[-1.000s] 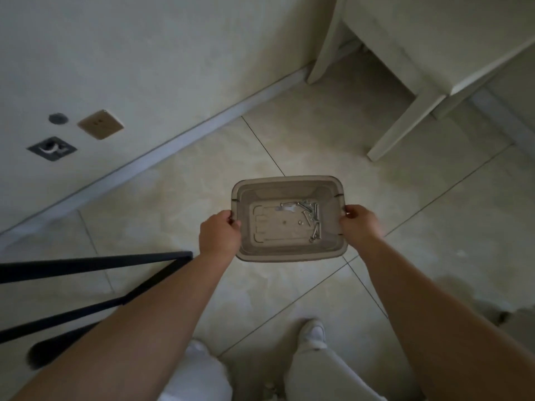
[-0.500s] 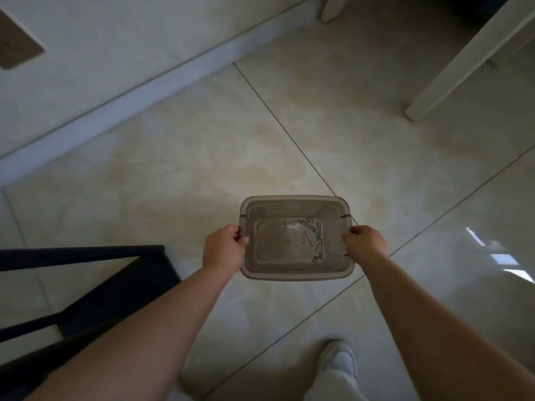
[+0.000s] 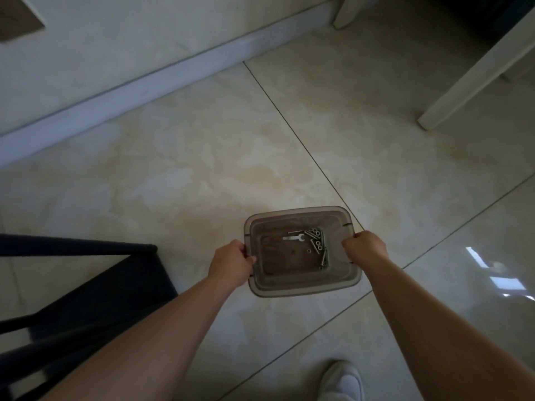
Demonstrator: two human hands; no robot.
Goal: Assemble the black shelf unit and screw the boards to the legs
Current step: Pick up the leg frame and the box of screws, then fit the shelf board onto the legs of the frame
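Observation:
I carry a small translucent grey plastic bin (image 3: 301, 286) low over the tiled floor. My left hand (image 3: 230, 263) grips its left rim and my right hand (image 3: 366, 246) grips its right rim. Inside the bin lie several silver screws (image 3: 318, 246) bunched at the right and a small flat wrench (image 3: 294, 238). The black shelf unit's frame (image 3: 86, 290), with dark bars and a dark board, sits at the lower left, close beside my left forearm.
A pale wall with a grey skirting board (image 3: 162, 79) runs across the top left. A white furniture leg (image 3: 474, 73) slants down at the upper right. My white shoe (image 3: 343, 382) shows at the bottom. Beige floor tiles (image 3: 202, 169) spread ahead.
The view has tilted further down and forward. The bin, still held by both hands, is lower and closer to the floor, and the black frame looks nearer.

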